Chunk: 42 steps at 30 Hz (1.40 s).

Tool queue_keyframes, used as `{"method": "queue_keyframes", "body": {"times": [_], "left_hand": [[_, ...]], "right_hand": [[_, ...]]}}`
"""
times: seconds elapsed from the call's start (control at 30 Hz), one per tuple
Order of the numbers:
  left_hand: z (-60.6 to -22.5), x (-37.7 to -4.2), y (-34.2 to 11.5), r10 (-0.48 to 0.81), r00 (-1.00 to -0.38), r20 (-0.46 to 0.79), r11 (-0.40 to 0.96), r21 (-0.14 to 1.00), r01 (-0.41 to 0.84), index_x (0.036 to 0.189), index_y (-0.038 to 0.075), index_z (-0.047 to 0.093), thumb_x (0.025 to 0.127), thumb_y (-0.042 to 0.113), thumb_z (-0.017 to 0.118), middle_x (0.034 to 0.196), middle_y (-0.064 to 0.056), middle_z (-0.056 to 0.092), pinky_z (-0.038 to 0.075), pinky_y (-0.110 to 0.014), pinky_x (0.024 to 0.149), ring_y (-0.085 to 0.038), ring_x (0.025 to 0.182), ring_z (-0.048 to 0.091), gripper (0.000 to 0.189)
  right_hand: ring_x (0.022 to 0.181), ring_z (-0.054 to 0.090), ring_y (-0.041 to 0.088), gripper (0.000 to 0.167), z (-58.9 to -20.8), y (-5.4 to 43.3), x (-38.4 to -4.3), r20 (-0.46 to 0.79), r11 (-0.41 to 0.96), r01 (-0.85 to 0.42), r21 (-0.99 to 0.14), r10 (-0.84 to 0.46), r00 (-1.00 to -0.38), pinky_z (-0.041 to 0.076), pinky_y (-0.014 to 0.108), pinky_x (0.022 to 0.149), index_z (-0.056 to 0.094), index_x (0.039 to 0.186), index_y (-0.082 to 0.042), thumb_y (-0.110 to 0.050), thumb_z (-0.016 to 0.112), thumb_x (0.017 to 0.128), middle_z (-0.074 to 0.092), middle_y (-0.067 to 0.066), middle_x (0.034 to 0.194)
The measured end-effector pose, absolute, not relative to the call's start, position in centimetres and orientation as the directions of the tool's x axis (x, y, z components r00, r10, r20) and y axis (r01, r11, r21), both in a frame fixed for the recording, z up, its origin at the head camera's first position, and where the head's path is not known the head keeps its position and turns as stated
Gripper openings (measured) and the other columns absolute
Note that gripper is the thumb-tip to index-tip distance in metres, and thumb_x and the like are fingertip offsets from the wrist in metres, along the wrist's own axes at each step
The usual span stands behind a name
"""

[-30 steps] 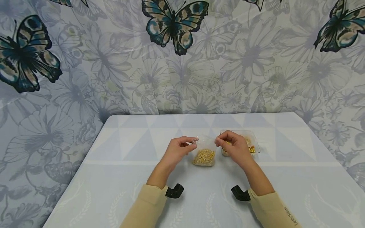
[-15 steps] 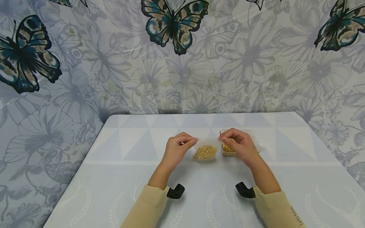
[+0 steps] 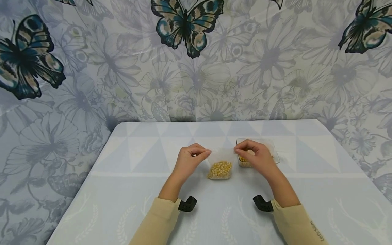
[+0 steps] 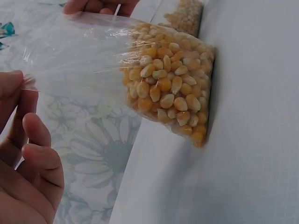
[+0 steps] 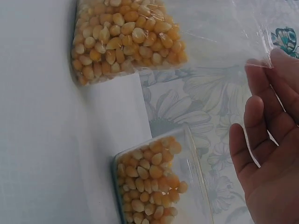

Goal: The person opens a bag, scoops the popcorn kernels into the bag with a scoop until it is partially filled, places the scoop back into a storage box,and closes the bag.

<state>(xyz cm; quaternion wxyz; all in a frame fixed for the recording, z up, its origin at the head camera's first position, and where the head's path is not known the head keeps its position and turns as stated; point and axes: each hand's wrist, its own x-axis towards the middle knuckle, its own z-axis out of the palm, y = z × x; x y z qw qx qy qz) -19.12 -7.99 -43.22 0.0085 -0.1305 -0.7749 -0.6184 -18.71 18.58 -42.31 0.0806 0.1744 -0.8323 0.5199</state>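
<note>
A clear plastic bag (image 3: 219, 169) with yellow corn kernels in its lower part stands on the table between the two hands. My left hand (image 3: 190, 159) pinches the bag's upper left corner between thumb and forefinger; the left wrist view shows this left hand (image 4: 30, 154) with its other fingers loosely bent. At the opposite top corner, my right hand (image 3: 257, 157) pinches the film, as the right hand (image 5: 273, 126) shows in the right wrist view. The bag's upper part is stretched between them. Behind the right hand, a clear rectangular container (image 3: 245, 164) holding more corn kernels is partly hidden.
The white and grey patterned table (image 3: 122, 194) stretches out around the hands. Beyond its back edge hangs a flowered cloth (image 3: 196, 88) printed with butterflies. Black curved pieces (image 3: 187, 204) stick out from both sleeve cuffs.
The hands have moved slightly apart, the right one to the right. The bag tilted up half a second ago and now hangs lower again, its top stretched wider.
</note>
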Motion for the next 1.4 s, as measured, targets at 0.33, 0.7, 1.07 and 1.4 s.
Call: {"method": "queue_keyframes", "body": {"times": [0.33, 0.7, 1.07, 1.4], "left_hand": [[-43.1, -19.5, -8.9, 0.234, -0.969, 0.075, 0.188, 0.975, 0.121, 0.1, 0.014, 0.079, 0.091, 0.029, 0.073, 0.076, 0.002, 0.062, 0.04, -0.026, 0.063, -0.017, 0.071, 0.05, 0.019], [-43.1, -19.3, -8.5, 0.316, -0.936, 0.153, 0.197, 0.955, 0.223, 0.102, 0.018, 0.081, 0.087, 0.028, 0.077, 0.094, 0.003, 0.072, 0.047, -0.024, 0.066, -0.017, 0.081, 0.059, 0.018], [-43.3, -19.4, -8.4, 0.253, -0.934, 0.253, 0.22, 0.925, 0.31, 0.089, 0.02, 0.081, 0.088, 0.026, 0.076, 0.089, 0.003, 0.071, 0.049, -0.024, 0.063, -0.016, 0.074, 0.06, 0.007], [-43.3, -19.3, -8.1, 0.219, -0.941, 0.258, 0.197, 0.933, 0.302, 0.089, 0.013, 0.08, 0.088, 0.023, 0.076, 0.091, -0.005, 0.071, 0.047, -0.021, 0.063, -0.016, 0.075, 0.058, 0.011]], "right_hand": [[0.079, 0.06, 0.006, 0.01, -42.1, 17.3, -18.2, 0.422, 0.381, -0.498, -0.779, -0.269, -0.866, 0.051, 0.025, 0.071, 0.072, 0.092, -0.006, -0.015, 0.071, 0.092, 0.071, 0.002, 0.087], [0.081, 0.063, 0.005, 0.005, -42.4, 17.1, -18.2, 0.424, 0.331, -0.489, -0.807, -0.252, -0.87, 0.053, 0.026, 0.074, 0.072, 0.089, -0.01, -0.009, 0.069, 0.093, 0.072, 0.003, 0.088], [0.084, 0.064, 0.004, 0.007, -42.5, 18.9, -18.8, 0.37, 0.361, -0.442, -0.821, -0.252, -0.894, 0.052, 0.022, 0.077, 0.07, 0.092, -0.005, -0.01, 0.067, 0.094, 0.069, -0.012, 0.089], [0.078, 0.061, 0.007, 0.007, -42.5, 17.9, -18.6, 0.361, 0.38, -0.426, -0.821, -0.234, -0.903, 0.051, 0.025, 0.068, 0.074, 0.097, -0.011, -0.013, 0.072, 0.091, 0.072, -0.004, 0.09]]}}
